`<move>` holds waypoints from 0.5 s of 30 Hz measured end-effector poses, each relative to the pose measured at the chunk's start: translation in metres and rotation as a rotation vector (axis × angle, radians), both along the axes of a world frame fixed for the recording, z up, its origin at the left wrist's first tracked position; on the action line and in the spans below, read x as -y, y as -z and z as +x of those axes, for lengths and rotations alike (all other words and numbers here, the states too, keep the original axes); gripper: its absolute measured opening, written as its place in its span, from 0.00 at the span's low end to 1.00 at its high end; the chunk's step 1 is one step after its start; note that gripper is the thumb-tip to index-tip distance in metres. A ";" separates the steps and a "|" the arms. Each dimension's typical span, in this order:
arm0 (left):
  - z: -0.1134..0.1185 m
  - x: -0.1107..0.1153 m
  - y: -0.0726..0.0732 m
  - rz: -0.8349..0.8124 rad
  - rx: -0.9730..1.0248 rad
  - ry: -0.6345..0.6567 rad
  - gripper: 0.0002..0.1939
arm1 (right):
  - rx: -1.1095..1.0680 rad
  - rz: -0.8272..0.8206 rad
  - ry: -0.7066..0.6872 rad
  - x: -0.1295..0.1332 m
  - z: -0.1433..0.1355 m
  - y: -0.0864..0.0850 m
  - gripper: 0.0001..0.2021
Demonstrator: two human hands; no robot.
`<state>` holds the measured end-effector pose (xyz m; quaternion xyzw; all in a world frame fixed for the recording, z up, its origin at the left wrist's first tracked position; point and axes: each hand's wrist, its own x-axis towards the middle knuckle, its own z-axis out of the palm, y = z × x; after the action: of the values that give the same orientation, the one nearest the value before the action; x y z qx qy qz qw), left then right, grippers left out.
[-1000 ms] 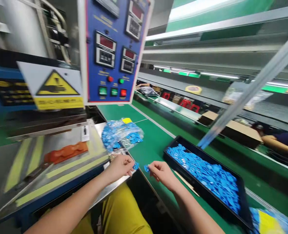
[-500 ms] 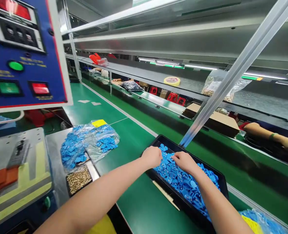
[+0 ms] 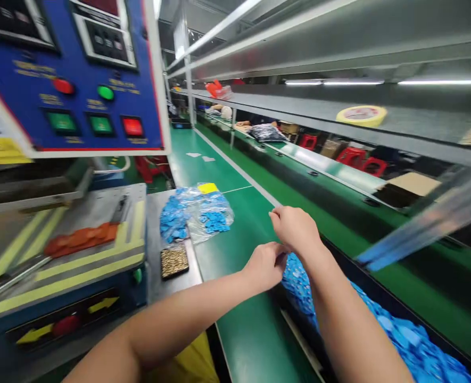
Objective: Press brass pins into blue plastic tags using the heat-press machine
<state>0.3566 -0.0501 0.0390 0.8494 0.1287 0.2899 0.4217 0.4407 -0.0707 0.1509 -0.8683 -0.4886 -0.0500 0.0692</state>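
Observation:
My left hand (image 3: 264, 267) is closed, its fingers curled inward, over the near end of a long black tray (image 3: 295, 313). Just above it, my right hand (image 3: 297, 226) is bent at the wrist with its fingers pinched together. The two hands almost meet; whatever their fingers hold is hidden. Many small flat blue plastic pieces (image 3: 413, 340) fill the tray, partly covered by my right forearm. To the left lie clear plastic bags of blue pieces (image 3: 175, 215) with a yellow label (image 3: 207, 188). A small black box of brass-coloured metal parts (image 3: 174, 260) stands in front of them.
A blue control panel (image 3: 99, 119) hangs at upper left, above a machine bed with an orange-handled tool (image 3: 81, 238). The green bench (image 3: 235, 351) runs away from me. A slanted metal post (image 3: 419, 229) rises beyond the tray. Yellow tape (image 3: 362, 115) lies on the shelf.
The view has swung left, showing more of the control panel and machine. Both hands have lifted from among the blue pieces and come together, the right now above the left.

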 end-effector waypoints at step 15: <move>-0.160 -0.113 0.049 0.030 -0.039 -0.724 0.10 | -0.233 0.051 -0.245 -0.123 -0.089 0.141 0.17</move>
<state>0.1968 0.0630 -0.0104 0.7603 0.4251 0.4060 0.2764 0.3517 0.0526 0.0099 -0.8002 -0.5779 0.0477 0.1529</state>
